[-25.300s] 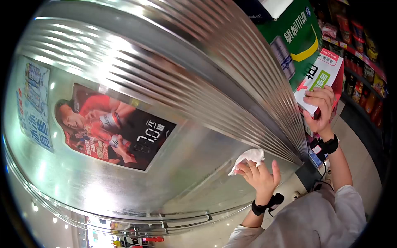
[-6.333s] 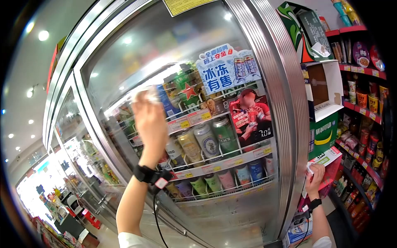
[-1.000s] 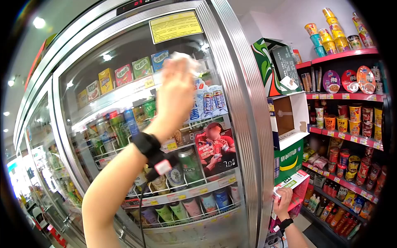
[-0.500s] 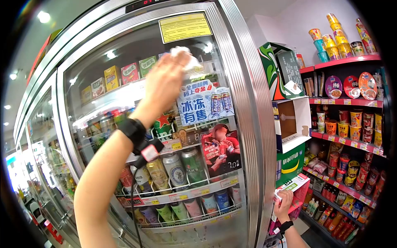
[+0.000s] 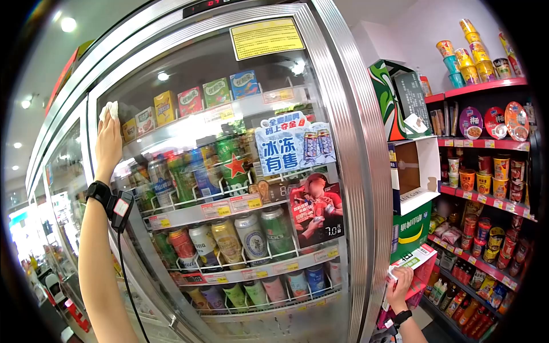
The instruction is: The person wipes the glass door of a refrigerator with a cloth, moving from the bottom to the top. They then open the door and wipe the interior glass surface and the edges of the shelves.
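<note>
My left hand (image 5: 108,140) is raised at the upper left of the glass cooler door (image 5: 189,63), its fingers over a white cloth (image 5: 110,110) pressed to the glass near the metal frame. A black band with a cabled device circles that wrist. At the lower right, my right hand (image 5: 400,284) has its fingers closed on something white and small, beside a pink-and-white box (image 5: 416,257). What exactly it grips is too small to name. Behind the glass stand rows of cans (image 5: 250,237) and small drink cartons (image 5: 189,102).
Stacked cartons, one of them green (image 5: 410,230), stand right of the door's metal frame (image 5: 366,171). Farther right, shelves (image 5: 486,199) hold cup noodles, bottles and snacks. A blue-and-white poster (image 5: 294,143) and a yellow notice (image 5: 267,39) are on the glass.
My left hand and the cloth have moved left across the glass, from beside the yellow notice to the door's left edge. My right hand remains by the boxes. The view has shifted slightly.
</note>
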Tool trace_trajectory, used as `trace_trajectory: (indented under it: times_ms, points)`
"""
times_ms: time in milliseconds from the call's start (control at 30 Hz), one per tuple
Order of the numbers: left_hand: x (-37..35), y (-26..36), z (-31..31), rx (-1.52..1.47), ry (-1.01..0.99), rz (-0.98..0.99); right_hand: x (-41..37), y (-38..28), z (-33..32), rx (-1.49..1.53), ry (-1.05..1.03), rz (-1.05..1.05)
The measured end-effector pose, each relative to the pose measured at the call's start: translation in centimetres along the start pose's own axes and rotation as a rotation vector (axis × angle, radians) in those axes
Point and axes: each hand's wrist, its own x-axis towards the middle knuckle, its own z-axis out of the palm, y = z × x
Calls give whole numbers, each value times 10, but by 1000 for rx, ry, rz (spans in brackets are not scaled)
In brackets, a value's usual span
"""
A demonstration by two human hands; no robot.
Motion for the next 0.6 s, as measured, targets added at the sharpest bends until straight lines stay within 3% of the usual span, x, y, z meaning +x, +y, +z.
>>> trace_trajectory:
  times_ms: [100, 133, 233, 267, 367, 500, 533, 567, 600]
  points:
    - [2, -24, 4, 12, -131, -136, 3, -8, -4, 19, -19, 41]
    - [3, -27, 6, -86, -63, -120, 5, -11, -6, 24, -30, 54]
    - [19, -33, 13, 91, -255, -189, 7, -14, -11, 37, -59, 76]
    - [26, -44, 26, 224, -229, -122, 8, -15, -13, 35, -63, 78]
    - [35, -12, 18, 282, -274, -202, 9, -16, -16, 31, -75, 88]
    - [47, 24, 31, 67, 16, -342, 10, -17, -18, 44, -90, 111]
    - [51, 34, 32, 123, 73, -243, 10, -17, -18, 45, -91, 118]
    - [62, 31, 36, 279, 6, -82, 11, -18, -17, 48, -93, 124]
    - [72, 44, 35, 196, 61, -52, 12, -18, -17, 44, -111, 133]
